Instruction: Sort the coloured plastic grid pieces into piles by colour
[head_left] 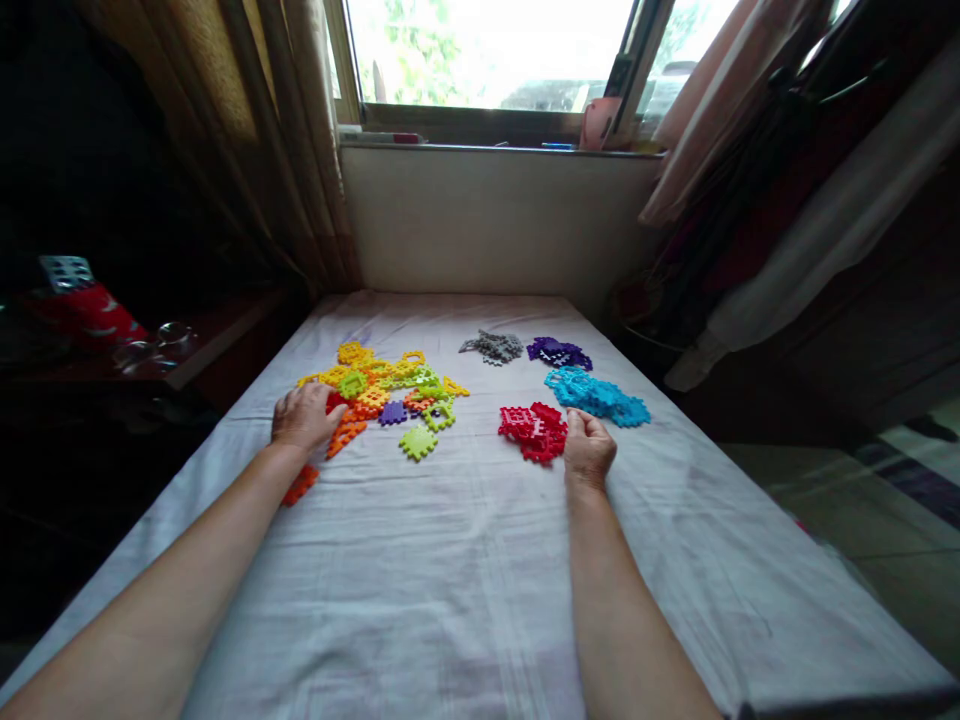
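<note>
Toothed plastic interlocking tiles lie in coloured groups on the bed sheet. On the left, my left hand (304, 418) has its thumb and fingers closed round a red tile (335, 400). Beside it spreads a mixed heap of yellow tiles (354, 353), orange tiles (346, 434), green tiles (418, 442) and a purple tile (392, 412). Another orange tile (301, 485) sits below my left wrist. My right hand (589, 447) is pinched at the right edge of a pile of red tiles (534, 430); its fingers hide whatever is between them.
Behind the red pile are grey tiles (495, 346), dark purple tiles (559, 352) and blue tiles (596, 395). The pale sheet (420, 600) covers the flat surface up to the wall below a window. Curtains (292, 130) hang at left, clothes (787, 260) at right.
</note>
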